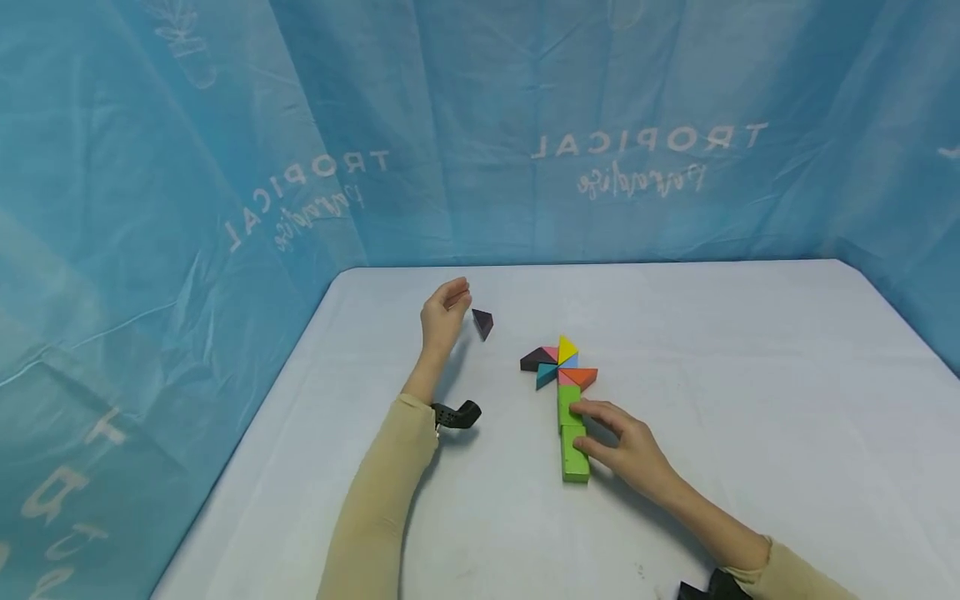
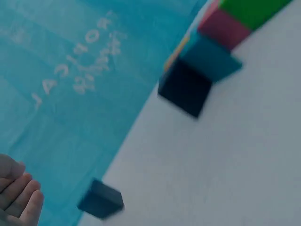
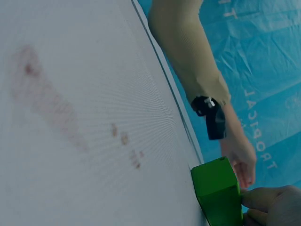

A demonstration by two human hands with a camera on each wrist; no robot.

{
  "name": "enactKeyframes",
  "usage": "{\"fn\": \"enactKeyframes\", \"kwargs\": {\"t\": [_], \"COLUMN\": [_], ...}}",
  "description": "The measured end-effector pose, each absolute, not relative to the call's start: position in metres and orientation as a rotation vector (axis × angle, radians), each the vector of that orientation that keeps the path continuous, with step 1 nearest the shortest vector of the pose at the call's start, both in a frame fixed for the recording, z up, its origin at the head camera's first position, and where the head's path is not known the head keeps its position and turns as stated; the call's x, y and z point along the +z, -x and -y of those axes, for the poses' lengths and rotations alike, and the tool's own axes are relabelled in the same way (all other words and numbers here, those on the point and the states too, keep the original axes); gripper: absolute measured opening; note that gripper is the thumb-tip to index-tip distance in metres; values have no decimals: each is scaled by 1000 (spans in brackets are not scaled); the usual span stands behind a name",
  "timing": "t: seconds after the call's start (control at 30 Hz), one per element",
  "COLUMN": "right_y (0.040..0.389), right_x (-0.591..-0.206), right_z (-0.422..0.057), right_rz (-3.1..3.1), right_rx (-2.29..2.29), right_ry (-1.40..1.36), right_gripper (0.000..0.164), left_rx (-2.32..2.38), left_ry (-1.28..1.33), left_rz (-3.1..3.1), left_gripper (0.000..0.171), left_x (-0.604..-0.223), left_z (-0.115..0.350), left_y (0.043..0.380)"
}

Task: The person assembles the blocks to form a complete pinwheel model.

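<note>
Two green blocks (image 1: 574,461) lie end to end as a stem below a pinwheel of triangular blocks: yellow (image 1: 567,350), blue, orange (image 1: 581,377), pink, teal (image 1: 546,374) and a dark one (image 1: 537,359). At the stem's right side, my right hand (image 1: 633,450) touches the green blocks, fingertip on the upper one and thumb on the lower. In the right wrist view its fingers meet a green block (image 3: 217,188). My left hand (image 1: 445,317) is raised at the far left, fingers loosely bent and holding nothing. Just right of it is a loose dark triangular block (image 1: 483,323).
A white-covered table (image 1: 750,358) carries the blocks. Blue printed curtain (image 1: 480,125) hangs behind it and along the sides. Black wrist cameras sit at the left cuff (image 1: 456,415) and the right cuff (image 1: 716,586). Small stains (image 3: 124,138) mark the cloth in the right wrist view.
</note>
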State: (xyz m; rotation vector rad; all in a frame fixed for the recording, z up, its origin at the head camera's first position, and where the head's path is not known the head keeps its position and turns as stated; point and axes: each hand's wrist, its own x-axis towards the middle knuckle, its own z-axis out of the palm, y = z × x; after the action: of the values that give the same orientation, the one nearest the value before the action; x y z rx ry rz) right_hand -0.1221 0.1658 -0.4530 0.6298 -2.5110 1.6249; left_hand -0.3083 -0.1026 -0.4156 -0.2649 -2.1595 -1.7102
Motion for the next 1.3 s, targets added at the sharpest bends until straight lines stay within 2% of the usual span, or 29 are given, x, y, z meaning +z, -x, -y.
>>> {"fn": "enactKeyframes", "kwargs": {"t": [0.17, 0.4, 1.07, 1.3], "right_y": [113, 111, 112, 112], "right_x": [-435, -427, -427, -427], "right_z": [-160, -158, -159, -160], "right_rz": [2494, 2502, 2515, 2506], "right_rx": [1661, 1652, 1630, 1633], "right_ry": [-646, -647, -624, -619], "right_gripper": [44, 43, 42, 42], "left_rx": [-1679, -1570, -1450, -1696], "left_ry": [237, 338, 427, 527], "left_rz": [2309, 2494, 2510, 2424], "left_gripper": [34, 40, 43, 39], "left_x": [-439, -454, -460, -452], "left_z": [117, 125, 121, 117], "left_y": [322, 322, 306, 301]}}
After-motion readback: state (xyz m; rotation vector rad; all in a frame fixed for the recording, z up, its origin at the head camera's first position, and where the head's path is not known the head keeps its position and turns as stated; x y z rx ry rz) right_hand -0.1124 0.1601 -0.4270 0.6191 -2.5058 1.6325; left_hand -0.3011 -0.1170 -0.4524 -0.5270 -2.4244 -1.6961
